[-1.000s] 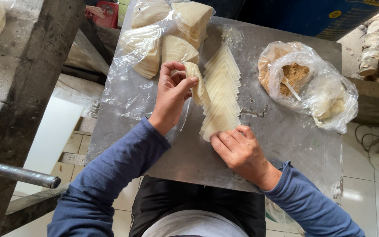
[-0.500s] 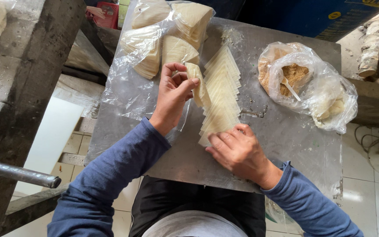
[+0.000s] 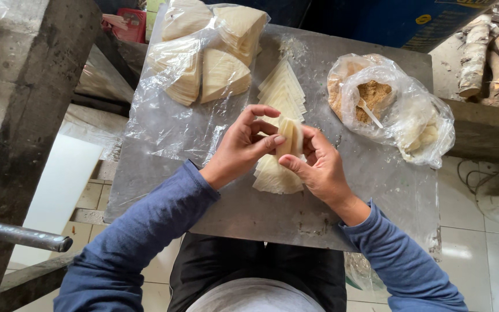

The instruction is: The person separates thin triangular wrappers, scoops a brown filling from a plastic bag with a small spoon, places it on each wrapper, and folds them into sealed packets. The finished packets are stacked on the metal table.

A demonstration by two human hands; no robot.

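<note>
Head view: folded pastry wrapper (image 3: 289, 137) clamped between fingers of left hand (image 3: 244, 143) and right hand (image 3: 317, 167); clear filling bag (image 3: 397, 107) right on worktop (image 3: 249, 214).

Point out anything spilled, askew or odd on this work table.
Pale powder or crumbs are scattered on the bare metal table, beyond the fanned row of wrappers. Nothing else stands out: both hands, left hand and right hand, hold one folded wrapper above the row.
</note>
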